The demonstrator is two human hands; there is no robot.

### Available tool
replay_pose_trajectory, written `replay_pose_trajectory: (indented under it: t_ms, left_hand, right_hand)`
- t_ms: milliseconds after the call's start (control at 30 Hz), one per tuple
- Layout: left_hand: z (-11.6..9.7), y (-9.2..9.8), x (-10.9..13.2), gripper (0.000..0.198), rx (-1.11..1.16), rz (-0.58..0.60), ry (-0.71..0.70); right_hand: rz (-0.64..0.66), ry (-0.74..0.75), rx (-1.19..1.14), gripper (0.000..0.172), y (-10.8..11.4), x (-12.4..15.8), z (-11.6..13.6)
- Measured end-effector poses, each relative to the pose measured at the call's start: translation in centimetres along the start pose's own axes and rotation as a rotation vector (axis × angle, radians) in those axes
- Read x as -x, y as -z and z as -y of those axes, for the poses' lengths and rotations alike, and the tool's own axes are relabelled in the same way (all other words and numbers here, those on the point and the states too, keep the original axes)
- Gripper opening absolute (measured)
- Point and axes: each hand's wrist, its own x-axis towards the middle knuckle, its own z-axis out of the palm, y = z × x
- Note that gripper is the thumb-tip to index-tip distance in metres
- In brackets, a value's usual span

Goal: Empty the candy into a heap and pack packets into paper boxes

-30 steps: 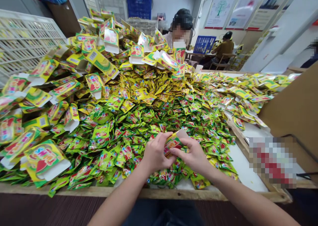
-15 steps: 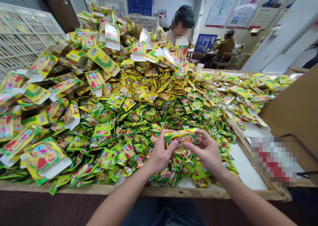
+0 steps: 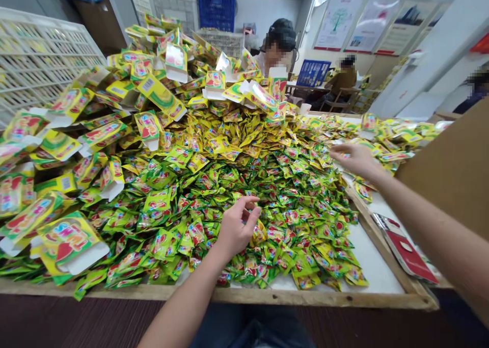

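My left hand [image 3: 237, 224] hovers above the green candy sachets [image 3: 214, 195], fingers loosely curled with a gap to the thumb, holding nothing I can see. Farther out to the right, my right hand [image 3: 357, 158] reaches over the wooden divider with its fingers stretched out and nothing in them. Just beyond it, a small yellow-green box [image 3: 369, 124] with a white end is among or above the boxes in the right section. Yellow sachets [image 3: 229, 134] lie heaped behind the green ones. Open-ended yellow boxes [image 3: 74, 243] are piled on the left.
A wooden rim [image 3: 305, 298] edges the table in front. A red case-like object [image 3: 410, 253] lies right of the divider, near a brown cardboard panel [image 3: 451, 175]. White plastic crates [image 3: 46, 57] stand at left. A person [image 3: 280, 42] sits opposite; another [image 3: 344, 78] sits farther back.
The box that both hands held has left them. My right hand has moved forward and right, over the right section. My left hand stays near the same place, now empty.
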Motion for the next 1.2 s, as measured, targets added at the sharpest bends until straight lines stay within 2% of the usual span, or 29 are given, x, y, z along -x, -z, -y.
replay_pose_trajectory:
  t_ms: [33,100,200,233,300,367,433,500,600,667,733,800,867,900,967,1033,1100,1200]
  left_hand:
    - [0.1,-0.2,0.1,0.020,-0.032,0.002,-0.036]
    - [0.5,-0.6,0.4,0.015,-0.086,-0.019,-0.155]
    - [0.8,-0.5,0.2,0.009,-0.160,-0.167,-0.349]
    - [0.9,-0.2,-0.2,0.008,-0.187,-0.253,-0.370]
    - [0.8,1.0,-1.8,0.009,-0.257,-0.428,-0.321]
    - [0.7,2.8,-4.3,0.017,-0.392,-0.494,-0.224]
    - [0.8,4.6,-7.3,0.039,-0.622,-0.418,-0.143]
    - [1.1,6.1,-10.2,0.053,-0.875,-0.281,-0.054]
    - [1.4,7.5,-13.4,0.050,-1.098,-0.008,0.028]
    - [1.2,8.1,-14.3,0.042,-1.137,0.110,0.042]
    - [0.4,8.6,-14.1,0.033,-1.130,0.098,0.037]
    - [-0.8,8.6,-12.8,0.029,-1.015,-0.018,-0.039]
    - [-2.2,7.9,-10.6,0.028,-0.733,-0.140,-0.118]
    - [-2.8,7.3,-9.3,0.027,-0.560,-0.159,-0.124]
    - [-3.8,5.7,-6.8,0.026,-0.275,-0.085,-0.041]
    - [-4.2,3.9,-4.8,0.024,-0.131,0.014,0.039]
    - [-4.0,2.2,-3.6,0.020,-0.144,0.024,0.026]
    - [-3.1,0.1,-3.1,0.015,-0.303,-0.064,-0.084]
  right_hand:
    - [0.093,0.001,0.001,0.006,-2.3,0.6,0.3]
    - [0.205,-0.016,0.014,0.012,-6.9,1.4,1.3]
    - [0.204,-0.071,0.042,0.025,-11.5,1.5,2.7]
    - [0.178,-0.090,0.050,0.029,-12.3,1.4,3.0]
    - [0.111,-0.106,0.050,0.034,-12.9,1.3,3.2]
    - [0.062,-0.083,0.020,0.034,-12.4,1.5,3.1]
    - [0.049,-0.053,-0.029,0.030,-11.3,2.0,3.1]
    - [0.054,-0.034,-0.074,0.027,-10.1,3.0,3.2]
    - [0.180,-0.123,-0.400,0.029,-8.6,5.4,3.7]
    - [0.295,-0.222,-0.672,0.036,-8.0,7.4,4.1]
    - [0.355,-0.293,-0.820,0.043,-7.8,9.4,4.5]
    - [0.375,-0.334,-0.895,0.048,-7.9,11.3,4.8]
    - [0.398,-0.377,-0.972,0.051,-8.3,12.8,5.0]
    - [0.404,-0.396,-1.003,0.052,-8.6,13.5,5.2]
    - [0.395,-0.430,-1.067,0.052,-9.3,14.5,5.8]
    - [0.387,-0.457,-1.145,0.053,-9.8,15.4,6.5]
    - [0.426,-0.477,-1.247,0.051,-10.0,16.0,7.4]
    - [0.528,-0.480,-1.366,0.050,-9.6,16.8,8.1]
